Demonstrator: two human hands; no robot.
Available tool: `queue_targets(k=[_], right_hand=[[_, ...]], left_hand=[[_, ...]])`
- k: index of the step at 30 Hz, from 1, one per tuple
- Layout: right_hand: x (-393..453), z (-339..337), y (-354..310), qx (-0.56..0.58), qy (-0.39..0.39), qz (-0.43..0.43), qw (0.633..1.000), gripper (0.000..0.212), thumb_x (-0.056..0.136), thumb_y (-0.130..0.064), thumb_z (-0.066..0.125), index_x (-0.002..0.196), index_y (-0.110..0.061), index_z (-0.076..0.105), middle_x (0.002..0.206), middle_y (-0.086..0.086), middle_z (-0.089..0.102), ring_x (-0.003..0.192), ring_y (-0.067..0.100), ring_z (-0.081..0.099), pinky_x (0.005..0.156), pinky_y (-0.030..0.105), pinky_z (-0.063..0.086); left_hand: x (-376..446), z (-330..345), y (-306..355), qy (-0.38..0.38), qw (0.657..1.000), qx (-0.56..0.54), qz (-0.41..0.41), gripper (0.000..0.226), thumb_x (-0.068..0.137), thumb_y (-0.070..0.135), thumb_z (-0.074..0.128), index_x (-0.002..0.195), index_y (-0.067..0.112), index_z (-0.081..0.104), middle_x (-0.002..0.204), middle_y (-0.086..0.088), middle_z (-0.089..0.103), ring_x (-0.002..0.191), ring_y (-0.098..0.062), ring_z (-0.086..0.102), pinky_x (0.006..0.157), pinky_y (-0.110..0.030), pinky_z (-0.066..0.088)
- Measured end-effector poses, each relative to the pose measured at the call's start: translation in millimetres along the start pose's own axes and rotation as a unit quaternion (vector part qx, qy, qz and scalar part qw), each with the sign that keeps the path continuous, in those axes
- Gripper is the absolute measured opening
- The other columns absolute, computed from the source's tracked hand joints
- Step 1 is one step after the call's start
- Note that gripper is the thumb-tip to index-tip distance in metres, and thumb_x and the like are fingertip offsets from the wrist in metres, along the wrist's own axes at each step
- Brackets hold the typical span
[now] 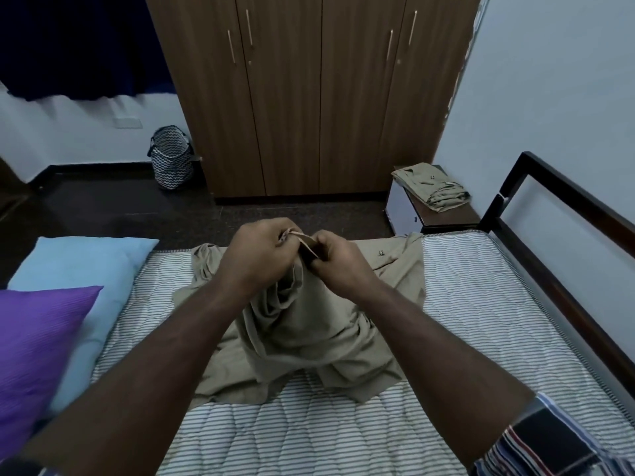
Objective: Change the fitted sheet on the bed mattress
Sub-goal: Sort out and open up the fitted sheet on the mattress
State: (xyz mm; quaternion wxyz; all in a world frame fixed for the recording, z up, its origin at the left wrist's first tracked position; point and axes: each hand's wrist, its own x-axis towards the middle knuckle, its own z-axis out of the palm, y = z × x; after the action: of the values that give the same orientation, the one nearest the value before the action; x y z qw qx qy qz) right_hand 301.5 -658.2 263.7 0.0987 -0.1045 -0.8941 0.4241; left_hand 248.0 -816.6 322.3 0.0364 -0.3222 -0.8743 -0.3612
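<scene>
A beige fitted sheet (302, 338) lies bunched in a heap on the bare striped mattress (464, 304). My left hand (261, 249) and my right hand (336, 255) are raised side by side above the heap. Each pinches the sheet's edge, and a short stretch of hem runs between them. The rest of the sheet hangs down from my hands onto the mattress. Part of the sheet reaches the mattress's far edge.
A light blue pillow (68, 269) and a purple pillow (37, 355) lie on the left. A dark bed frame (556, 214) runs along the right. Folded beige cloth (433, 187) sits on a bedside unit (405, 207). A wooden wardrobe (309, 97) and a patterned basket (171, 158) stand beyond.
</scene>
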Motion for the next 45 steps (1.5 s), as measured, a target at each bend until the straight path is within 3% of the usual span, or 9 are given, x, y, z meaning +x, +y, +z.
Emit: queue_targets(k=[13,25,28,30,35,37,40,42,45], right_hand=[[27.9,48.7,43.6,-0.037,0.011,0.120,0.992,0.011,0.086,-0.014,0.050,0.083,-0.021,0.057,0.087,0.002,0.066,0.086,0.027,0.060,0.067,0.033,0.041],[42.8,16.6,56.6,-0.084,0.111,0.230,0.963,0.034,0.093,-0.011,0.042,0.120,-0.020,0.061,0.113,0.013,0.067,0.103,0.035,0.062,0.084,0.037,0.049],[63.4,-54.5,21.5,-0.122,0.201,0.181,0.955,0.038,0.097,-0.013,0.041,0.128,-0.023,0.060,0.121,0.012,0.066,0.107,0.033,0.061,0.078,0.033,0.043],[76.3,-108.2,-25.9,-0.149,0.315,0.074,0.935,0.039,0.097,-0.016,0.043,0.130,-0.025,0.061,0.120,0.011,0.069,0.108,0.033,0.063,0.082,0.035,0.046],[59.8,-185.8,-97.3,-0.137,0.587,-0.201,0.772,0.039,0.089,-0.010,0.046,0.121,-0.016,0.068,0.104,0.005,0.075,0.090,0.024,0.068,0.078,0.034,0.052],[44.5,-170.0,-60.6,-0.242,0.490,-0.135,0.826,0.041,0.085,-0.020,0.038,0.113,-0.015,0.067,0.095,0.014,0.070,0.079,0.033,0.064,0.068,0.039,0.049],[16.5,-148.5,-3.6,-0.294,0.243,0.095,0.920,0.036,0.084,-0.028,0.035,0.105,-0.019,0.064,0.105,0.016,0.067,0.096,0.038,0.065,0.079,0.040,0.052],[18.9,-175.4,-21.1,-0.206,0.325,0.087,0.919,0.026,0.090,-0.017,0.047,0.104,-0.015,0.069,0.103,0.016,0.070,0.100,0.038,0.065,0.079,0.036,0.046],[23.4,-229.8,-101.6,-0.130,0.586,-0.117,0.791,0.032,0.083,-0.006,0.049,0.101,-0.018,0.073,0.097,0.005,0.075,0.089,0.022,0.067,0.074,0.029,0.045]], left_hand=[[-33.4,-35.5,-18.2,0.132,0.976,-0.169,0.027,0.035,0.083,0.005,0.050,0.082,0.031,0.072,0.081,0.010,0.073,0.078,-0.009,0.069,0.068,-0.023,0.053],[-34.3,-64.9,-52.8,0.270,0.944,-0.184,-0.042,0.032,0.082,0.005,0.049,0.078,0.027,0.072,0.073,0.013,0.071,0.076,-0.012,0.067,0.071,-0.025,0.052],[-6.2,-77.4,-98.8,0.166,0.964,-0.059,-0.197,0.021,0.087,0.025,0.055,0.075,0.029,0.072,0.069,0.005,0.069,0.083,-0.030,0.070,0.079,-0.037,0.053],[22.1,-85.2,-95.7,0.147,0.971,-0.001,-0.186,0.020,0.094,0.024,0.054,0.090,0.021,0.073,0.085,-0.008,0.071,0.091,-0.033,0.068,0.081,-0.037,0.048],[87.4,-98.1,-36.7,0.406,0.905,-0.128,0.002,0.022,0.095,0.017,0.040,0.104,0.014,0.060,0.098,-0.013,0.064,0.090,-0.028,0.058,0.077,-0.040,0.045],[92.5,-79.7,-52.9,0.307,0.947,-0.091,-0.028,0.023,0.097,0.014,0.043,0.109,0.012,0.062,0.108,-0.015,0.066,0.098,-0.030,0.060,0.082,-0.038,0.044],[79.2,-48.0,-85.8,-0.007,0.987,0.099,-0.124,0.029,0.091,0.028,0.042,0.106,0.023,0.066,0.114,-0.013,0.070,0.102,-0.035,0.063,0.085,-0.038,0.049],[87.0,-49.3,-76.5,0.071,0.993,0.033,-0.091,0.027,0.093,0.025,0.045,0.110,0.025,0.066,0.108,-0.009,0.071,0.098,-0.031,0.063,0.078,-0.033,0.045],[96.2,-60.7,-29.0,0.286,0.951,-0.117,0.016,0.027,0.095,0.007,0.047,0.110,0.019,0.065,0.091,0.000,0.063,0.082,-0.012,0.054,0.069,-0.026,0.033]])
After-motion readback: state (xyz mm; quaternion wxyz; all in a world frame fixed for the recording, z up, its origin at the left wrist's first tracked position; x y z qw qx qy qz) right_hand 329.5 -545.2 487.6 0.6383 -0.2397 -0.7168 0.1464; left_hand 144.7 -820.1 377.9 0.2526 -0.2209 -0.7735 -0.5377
